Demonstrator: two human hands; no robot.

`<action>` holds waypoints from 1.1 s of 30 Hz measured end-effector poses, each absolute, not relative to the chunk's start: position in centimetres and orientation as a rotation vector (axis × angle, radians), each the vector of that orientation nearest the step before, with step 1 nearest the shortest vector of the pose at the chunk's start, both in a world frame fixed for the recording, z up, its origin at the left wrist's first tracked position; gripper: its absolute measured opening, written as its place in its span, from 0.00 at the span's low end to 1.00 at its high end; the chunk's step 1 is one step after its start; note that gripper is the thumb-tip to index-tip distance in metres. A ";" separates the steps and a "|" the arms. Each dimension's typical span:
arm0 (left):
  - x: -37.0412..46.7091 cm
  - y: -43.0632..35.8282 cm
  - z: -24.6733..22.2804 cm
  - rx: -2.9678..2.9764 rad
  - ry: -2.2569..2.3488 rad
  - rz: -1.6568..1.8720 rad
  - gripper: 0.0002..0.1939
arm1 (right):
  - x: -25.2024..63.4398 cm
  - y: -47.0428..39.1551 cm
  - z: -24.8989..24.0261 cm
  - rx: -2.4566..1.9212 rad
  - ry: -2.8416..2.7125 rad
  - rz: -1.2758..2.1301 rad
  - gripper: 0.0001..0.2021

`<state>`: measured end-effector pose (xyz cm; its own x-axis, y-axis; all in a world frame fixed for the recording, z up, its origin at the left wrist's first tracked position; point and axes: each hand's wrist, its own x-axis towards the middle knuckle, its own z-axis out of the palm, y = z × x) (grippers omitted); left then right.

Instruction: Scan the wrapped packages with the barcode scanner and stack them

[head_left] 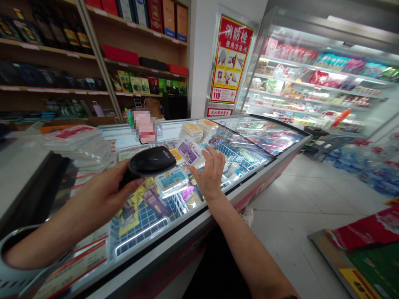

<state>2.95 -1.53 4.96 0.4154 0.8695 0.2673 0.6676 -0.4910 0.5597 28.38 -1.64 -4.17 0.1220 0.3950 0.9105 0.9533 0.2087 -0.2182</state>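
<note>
My left hand [106,187] is wrapped round a black barcode scanner [152,160], its head turned to the right. My right hand [210,172] has thumb and fingers at the right corner of a flat clear plastic box with a purple label [189,150]; the box is tilted, label up. Beneath the scanner's front lies a similar box with a blue label [171,181] on the freezer's glass top. A box with an orange label [175,156] shows partly behind the scanner. Stacked orange-labelled boxes [191,131] stand farther back.
A glass-topped chest freezer [249,143] runs away to the right, wire baskets inside. More clear boxes [81,145] are piled at left. A phone-like pink object, partly blurred out [145,126], stands at the back. Bottled water [352,160] and red cartons [368,226] are on the right floor side.
</note>
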 end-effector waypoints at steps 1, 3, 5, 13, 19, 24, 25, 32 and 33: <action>3.0 -1.5 5.0 2.311 1.321 0.759 0.29 | 28.4 -1.7 -4.1 -1.361 -1.447 -0.713 0.26; 3.0 -1.5 5.0 2.318 1.325 0.751 0.29 | 28.3 -1.7 -4.1 -1.362 -1.441 -0.752 0.26; 3.0 -1.5 5.0 2.325 1.326 0.745 0.28 | 28.3 -1.7 -4.1 -1.350 -1.441 -0.752 0.26; 3.1 -1.6 4.8 2.320 1.318 0.747 0.30 | 28.4 -1.6 -4.3 -1.347 -1.447 -0.687 0.27; 3.2 -1.6 5.1 2.296 1.317 0.750 0.33 | 28.4 -1.7 -4.1 -1.345 -1.456 -0.701 0.27; 3.1 -1.7 5.1 2.312 1.340 0.731 0.31 | 28.4 -1.7 -4.0 -1.356 -1.454 -0.722 0.26; 3.1 -1.7 5.1 2.315 1.337 0.727 0.30 | 28.4 -1.6 -4.0 -1.362 -1.453 -0.718 0.26; 3.0 -1.6 4.9 2.340 1.296 0.746 0.28 | 28.3 -1.6 -4.1 -1.377 -1.464 -0.662 0.25; 2.9 -1.6 4.9 2.342 1.296 0.746 0.28 | 28.3 -1.6 -4.1 -1.375 -1.462 -0.677 0.25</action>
<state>2.92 -1.57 4.88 0.4397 0.8558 0.2725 0.6653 -0.5142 0.5412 28.33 -1.62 -4.09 0.1202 0.4080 0.9050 0.9541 0.2042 -0.2188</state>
